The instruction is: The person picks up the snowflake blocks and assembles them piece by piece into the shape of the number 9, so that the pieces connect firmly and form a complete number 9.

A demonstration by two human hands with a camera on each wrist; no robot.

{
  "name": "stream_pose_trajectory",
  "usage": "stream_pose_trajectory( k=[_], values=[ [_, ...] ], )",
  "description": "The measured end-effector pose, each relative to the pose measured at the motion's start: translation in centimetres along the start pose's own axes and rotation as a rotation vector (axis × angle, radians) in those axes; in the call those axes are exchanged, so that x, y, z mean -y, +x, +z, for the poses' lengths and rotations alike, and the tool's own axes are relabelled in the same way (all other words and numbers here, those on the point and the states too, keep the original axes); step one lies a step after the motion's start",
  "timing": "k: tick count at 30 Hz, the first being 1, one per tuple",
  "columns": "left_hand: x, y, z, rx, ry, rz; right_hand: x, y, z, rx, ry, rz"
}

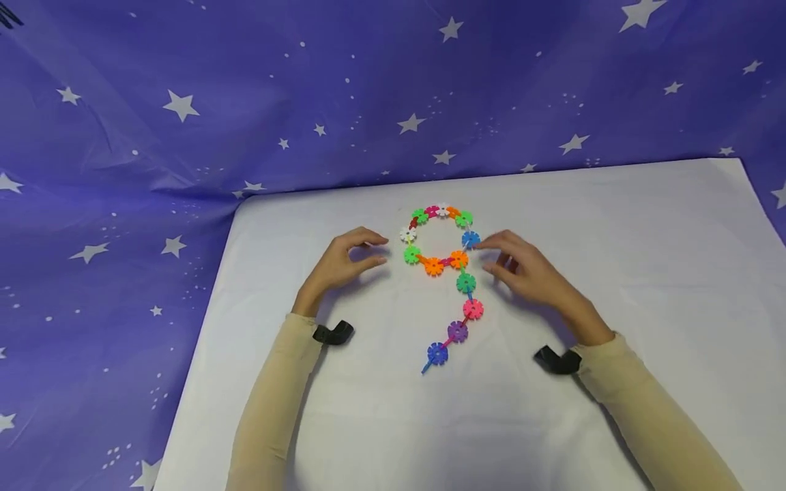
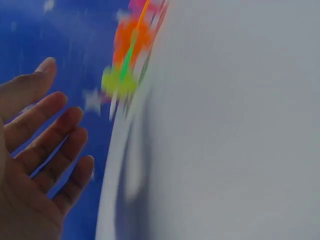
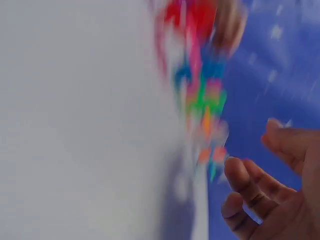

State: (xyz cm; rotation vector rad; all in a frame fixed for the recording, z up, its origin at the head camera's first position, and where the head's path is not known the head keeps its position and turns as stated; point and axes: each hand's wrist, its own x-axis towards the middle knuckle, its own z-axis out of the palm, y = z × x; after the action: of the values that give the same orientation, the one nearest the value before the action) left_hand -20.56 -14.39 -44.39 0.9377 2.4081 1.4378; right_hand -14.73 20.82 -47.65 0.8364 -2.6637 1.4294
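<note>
On the white table lies a chain of interlocking plastic flower discs (image 1: 433, 266) in many colours. Its upper part makes a closed ring, and a tail curves down from the ring's lower right to a dark blue disc (image 1: 438, 353). Left of the ring hovers my left hand (image 1: 339, 260), fingers apart and holding nothing. At the right side my right hand (image 1: 522, 267) has loosely bent fingers with nothing between them. Its index fingertip is at the edge of a light blue disc (image 1: 470, 239); whether they touch I cannot tell. Both wrist views show the discs blurred.
A white cloth (image 1: 381, 423) covers the table. Behind it and along the left hangs a purple-blue curtain (image 1: 344, 102) with white stars. A black wrist mount juts inward from the left cuff (image 1: 333, 333) and another from the right cuff (image 1: 557, 360).
</note>
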Motion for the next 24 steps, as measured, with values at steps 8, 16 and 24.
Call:
stream_pose_trajectory(
  k=[8,16,24],
  values=[
    [-1.3,-4.4,6.7,0.34,0.088,0.168,-4.0,5.7,0.2,0.044,-0.108,0.241],
    [-2.6,-5.2,10.9,0.458,0.278,0.318,-3.2,5.4,0.5,-0.064,-0.137,0.295],
    [-2.8,-5.3,10.9,0.478,0.241,0.307,-3.3,5.3,1.2,-0.101,-0.125,0.264]
  ],
)
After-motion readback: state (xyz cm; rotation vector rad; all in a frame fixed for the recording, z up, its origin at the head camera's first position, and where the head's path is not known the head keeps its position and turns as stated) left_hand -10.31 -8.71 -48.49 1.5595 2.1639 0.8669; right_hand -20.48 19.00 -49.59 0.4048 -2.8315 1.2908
